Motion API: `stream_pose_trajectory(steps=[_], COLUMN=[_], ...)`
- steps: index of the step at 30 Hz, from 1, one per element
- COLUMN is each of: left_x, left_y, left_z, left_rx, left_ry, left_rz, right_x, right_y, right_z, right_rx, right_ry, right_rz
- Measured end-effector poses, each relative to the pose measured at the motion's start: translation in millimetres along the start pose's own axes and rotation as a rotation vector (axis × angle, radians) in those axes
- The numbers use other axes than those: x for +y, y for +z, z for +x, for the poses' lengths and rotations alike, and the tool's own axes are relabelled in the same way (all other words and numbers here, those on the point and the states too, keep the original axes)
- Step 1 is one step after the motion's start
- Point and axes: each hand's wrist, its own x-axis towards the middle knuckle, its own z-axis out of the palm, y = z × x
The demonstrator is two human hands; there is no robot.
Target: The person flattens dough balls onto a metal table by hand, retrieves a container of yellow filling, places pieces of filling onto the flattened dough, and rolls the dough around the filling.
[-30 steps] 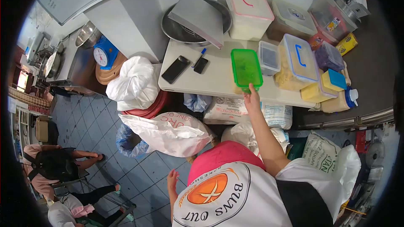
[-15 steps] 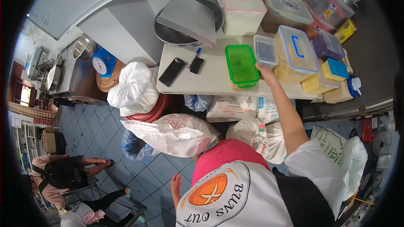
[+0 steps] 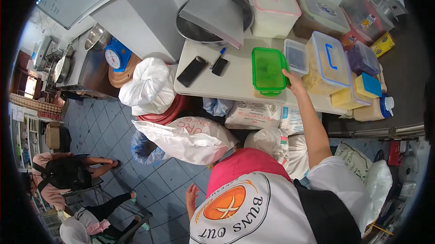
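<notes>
Green-lidded box [image 3: 269,69] sits by the near edge of the table [image 3: 235,78], left of a clear container [image 3: 297,56]. The right hand [image 3: 293,82] touches its right side, fingers bent; whether they grip, I cannot tell. The left hand [image 3: 192,196] hangs, fingers loosely parted.

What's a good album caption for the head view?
Right hand touching a green-lidded box on a pale table, left hand free above floor tiles.
</notes>
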Motion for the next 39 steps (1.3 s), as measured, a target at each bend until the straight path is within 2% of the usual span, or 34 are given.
stream_pose_trajectory(steps=[1, 4, 7, 10, 13, 16, 19, 22, 24, 26, 28, 31, 34, 36, 38, 39], left_x=[11.2, 62.7, 64.1, 77.1, 86.3, 72.7, 58.4, 5.7, 2.6, 0.6, 9.6, 3.1, -4.1, -2.7, 5.4, 8.6], left_y=[4.6, 26.2, 24.5, 35.2, 43.7, 39.4, 46.9, 37.4, 43.0, 48.5, 53.9, 53.5, 51.8, 53.5, 55.5, 56.2], left_z=[-7.9, -50.1, -53.3, -64.6, -74.6, -80.1, -93.3, -79.1, -82.4, -91.2, -97.0, -86.7, -75.9, -72.2, -69.6, -68.1], left_rx=[0.028, 0.050, 0.015, 0.071, 0.100, 0.104, 0.147, 0.106, 0.095, 0.102, 0.121, 0.111, 0.110, 0.109, 0.104, 0.101], left_ry=[-0.041, -0.076, -0.054, -0.082, -0.108, -0.074, -0.103, -0.145, -0.125, -0.133, -0.168, -0.126, -0.090, -0.075, -0.075, -0.078], left_rz=[0.021, -0.024, -0.004, 0.065, 0.156, 0.134, 0.095, 0.007, 0.039, 0.042, 0.018, 0.049, 0.027, 0.020, 0.019, 0.020], right_x=[-6.8, -30.1, -48.1, -65.0, -69.8, -70.1, -62.7, -57.0, -56.6, -53.6, -45.2, -72.5, -83.0, -82.2, -69.1, -61.9], right_y=[-1.0, -9.6, -1.9, 27.2, 53.4, 72.3, 77.2, 77.5, 75.1, 79.0, 87.1, 93.1, 102.0, 113.4, 124.1, 129.2], right_z=[-6.8, -3.8, 18.6, 67.2, 114.0, 141.8, 169.1, 195.0, 192.3, 198.2, 206.4, 161.8, 116.8, 70.3, 39.2, 36.0], right_rx=[-0.019, 0.014, 0.309, 0.201, -0.027, -0.132, -0.180, -0.216, -0.210, -0.047, 0.276, 0.145, 0.039, -0.199, -0.479, -0.638], right_ry=[-0.012, -0.008, -0.606, -1.065, -0.917, -0.683, -0.629, -0.430, -0.561, -0.620, -0.603, -0.687, -1.274, -1.168, -1.265, -1.401], right_rz=[0.018, -0.791, -1.069, -0.915, -1.053, -1.241, -1.326, -1.211, -1.173, -1.135, -1.090, -1.043, -0.912, -0.929, -1.068, -1.151])
